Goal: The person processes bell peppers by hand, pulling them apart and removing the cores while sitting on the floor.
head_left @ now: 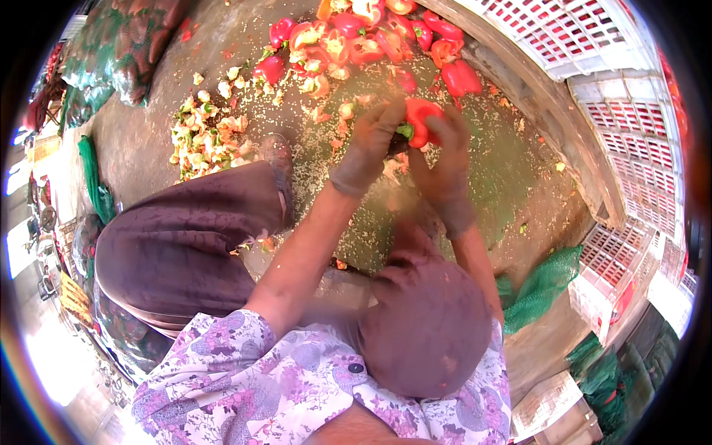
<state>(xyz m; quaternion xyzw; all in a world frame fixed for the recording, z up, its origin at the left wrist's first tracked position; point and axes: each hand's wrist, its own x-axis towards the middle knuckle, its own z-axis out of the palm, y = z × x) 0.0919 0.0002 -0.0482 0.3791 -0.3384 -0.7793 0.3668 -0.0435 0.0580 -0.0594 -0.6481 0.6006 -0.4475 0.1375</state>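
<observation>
A red bell pepper [421, 117] with a green stem is in my right hand [445, 159], whose fingers wrap around its side. My left hand [371, 148] is beside the stem, with fingers curled and thumb side toward the pepper. Whatever the left hand grips is hidden, though a dark patch shows under its fingers. Both hands wear thin greyish gloves. Beyond them lies a pile of red peppers [365, 50], some whole and some opened. Left of the hands sits a heap of cut-off pepper cores [199, 137] with green stems.
Pale seeds are scattered over the floor [512, 178]. White plastic crates [623, 119] line the right side behind a wooden beam [549, 111]. Filled mesh sacks [122, 52] stand at the far left; green netting [545, 289] lies at the right. My bent knees flank my arms.
</observation>
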